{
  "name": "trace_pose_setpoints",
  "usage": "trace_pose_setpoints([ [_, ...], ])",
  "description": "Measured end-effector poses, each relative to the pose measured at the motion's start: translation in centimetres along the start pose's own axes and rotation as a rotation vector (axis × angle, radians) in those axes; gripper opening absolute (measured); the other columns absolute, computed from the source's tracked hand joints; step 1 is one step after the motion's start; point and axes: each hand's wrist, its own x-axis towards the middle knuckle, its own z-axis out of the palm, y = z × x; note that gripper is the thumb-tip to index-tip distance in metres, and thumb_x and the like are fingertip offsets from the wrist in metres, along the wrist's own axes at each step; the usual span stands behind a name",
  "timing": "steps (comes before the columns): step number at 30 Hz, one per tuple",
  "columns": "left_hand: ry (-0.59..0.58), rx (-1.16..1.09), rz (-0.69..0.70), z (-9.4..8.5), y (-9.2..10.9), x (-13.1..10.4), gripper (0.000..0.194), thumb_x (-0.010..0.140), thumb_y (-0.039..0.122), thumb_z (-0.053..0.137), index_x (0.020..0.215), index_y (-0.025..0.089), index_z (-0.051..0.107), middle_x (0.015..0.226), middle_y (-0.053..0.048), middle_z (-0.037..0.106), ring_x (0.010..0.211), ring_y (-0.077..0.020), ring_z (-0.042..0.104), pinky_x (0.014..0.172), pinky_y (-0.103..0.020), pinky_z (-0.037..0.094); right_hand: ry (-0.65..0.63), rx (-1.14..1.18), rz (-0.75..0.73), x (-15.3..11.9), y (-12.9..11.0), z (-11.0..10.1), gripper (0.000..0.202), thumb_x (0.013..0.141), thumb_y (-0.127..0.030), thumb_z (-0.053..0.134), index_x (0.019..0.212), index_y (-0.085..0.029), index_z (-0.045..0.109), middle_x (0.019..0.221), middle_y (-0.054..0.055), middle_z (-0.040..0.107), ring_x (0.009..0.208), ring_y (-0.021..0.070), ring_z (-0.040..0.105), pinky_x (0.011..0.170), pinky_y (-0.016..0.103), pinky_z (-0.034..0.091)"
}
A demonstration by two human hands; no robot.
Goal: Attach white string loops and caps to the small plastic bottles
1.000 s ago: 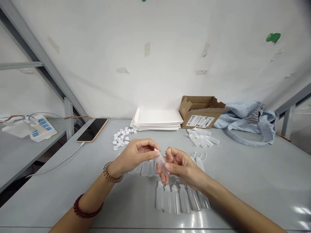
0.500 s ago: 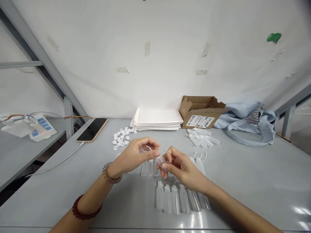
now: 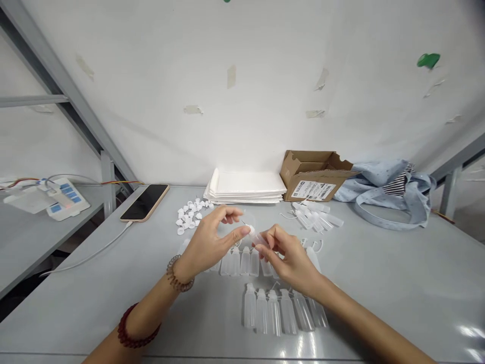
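My right hand (image 3: 290,255) pinches a small translucent bottle (image 3: 259,240) over the middle of the table. A white cap (image 3: 250,230) with a thin needle tip sits at the bottle's upper left end. My left hand (image 3: 210,240) has its thumb against this cap, its fingers raised and apart. Below the hands lies a row of clear bottles (image 3: 245,262), partly hidden by them. Nearer the front edge is a second row of bottles (image 3: 273,314). White caps (image 3: 188,216) lie in a loose group behind my left hand.
A phone (image 3: 144,203) with a white cable lies at the left. White padded envelopes (image 3: 248,186), an open cardboard box (image 3: 312,188) and a light blue cloth bag (image 3: 379,192) stand along the wall. More bottles (image 3: 318,216) lie before the box.
The fingers of my left hand have lifted off and spread, showing the cap with its needle tip on the bottle. Both hands have shifted slightly, the right one up and to the right.
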Motion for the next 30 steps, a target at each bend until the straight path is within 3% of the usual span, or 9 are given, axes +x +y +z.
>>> trace_pose_setpoints([
  [4,-0.080,0.096,-0.067,0.9,0.0,0.0,0.034,0.085,0.044,0.051,0.068,0.016,0.059,0.064,0.000,0.057,0.062,-0.0134,0.049,0.059,-0.025,0.040,0.042,-0.508,-0.269,-0.2,1.0,0.4,0.021,0.090,-0.019,0.039,0.072,-0.024,0.029,0.069,0.000,0.046,0.056,0.0128,0.037,0.051,0.027,0.030],
  [7,-0.155,0.026,-0.076,1.1,-0.1,-0.1,0.032,0.087,0.041,0.049,0.069,0.016,0.058,0.061,0.001,0.054,0.058,-0.0117,0.046,0.054,-0.023,0.038,0.042,-0.589,-0.322,-0.2,1.1,0.5,0.021,0.088,-0.016,0.038,0.070,-0.024,0.030,0.071,0.002,0.047,0.060,0.0150,0.040,0.054,0.028,0.031],
  [12,-0.259,-0.059,-0.009,0.2,-0.1,-0.1,0.023,0.087,0.036,0.050,0.081,0.017,0.061,0.074,-0.001,0.060,0.070,-0.0140,0.053,0.065,-0.025,0.042,-0.080,-0.079,-0.031,0.0,-0.3,-0.3,0.031,0.089,-0.031,0.047,0.068,-0.024,0.025,0.061,-0.004,0.039,0.055,0.0116,0.042,0.051,0.025,0.032],
  [15,-0.329,-0.142,0.035,-0.3,0.1,0.0,0.019,0.086,0.032,0.052,0.084,0.016,0.062,0.080,-0.003,0.061,0.076,-0.0148,0.054,0.071,-0.026,0.044,-0.227,0.362,0.160,0.3,-1.0,-0.8,0.038,0.087,-0.041,0.051,0.069,-0.024,0.022,0.064,-0.003,0.051,0.050,0.0094,0.046,0.047,0.023,0.035],
  [17,-0.340,-0.177,0.033,-0.3,0.2,0.0,0.017,0.085,0.030,0.052,0.081,0.016,0.061,0.080,-0.003,0.061,0.076,-0.0148,0.054,0.072,-0.026,0.044,-0.280,0.460,0.205,0.3,-1.1,-0.8,0.039,0.086,-0.043,0.052,0.069,-0.024,0.022,0.068,-0.002,0.056,0.048,0.0088,0.046,0.045,0.022,0.034],
  [19,-0.305,-0.153,-0.010,-0.2,0.2,0.1,0.020,0.085,0.031,0.053,0.074,0.016,0.059,0.072,-0.001,0.058,0.070,-0.0134,0.052,0.067,-0.024,0.043,-0.225,0.321,0.172,0.1,-1.0,-0.5,0.036,0.087,-0.039,0.050,0.069,-0.024,0.023,0.062,-0.004,0.049,0.051,0.0096,0.045,0.047,0.022,0.033],
  [22,-0.265,-0.075,-0.091,0.2,-0.1,0.0,0.033,0.086,0.040,0.050,0.064,0.016,0.053,0.060,0.002,0.049,0.057,-0.0103,0.043,0.053,-0.022,0.036,-0.078,-0.106,-0.035,-0.5,-0.5,0.2,0.030,0.090,-0.029,0.044,0.068,-0.023,0.025,0.060,-0.006,0.035,0.053,0.0105,0.037,0.051,0.024,0.030],
  [25,-0.298,-0.048,-0.110,0.4,-0.3,0.0,0.039,0.087,0.043,0.046,0.060,0.016,0.050,0.054,0.004,0.044,0.051,-0.0090,0.038,0.048,-0.022,0.031,-0.030,-0.398,-0.223,-0.8,0.1,0.7,0.023,0.090,-0.019,0.038,0.070,-0.024,0.028,0.067,-0.001,0.042,0.057,0.0127,0.033,0.053,0.027,0.029],
  [30,-0.310,-0.030,-0.037,0.3,-0.2,0.0,0.034,0.088,0.039,0.045,0.068,0.016,0.059,0.061,0.002,0.052,0.057,-0.0103,0.044,0.053,-0.021,0.036,-0.075,-0.378,-0.213,-0.7,0.1,0.4,0.020,0.088,-0.016,0.037,0.071,-0.024,0.029,0.069,-0.001,0.041,0.056,0.0121,0.030,0.052,0.026,0.031],
])
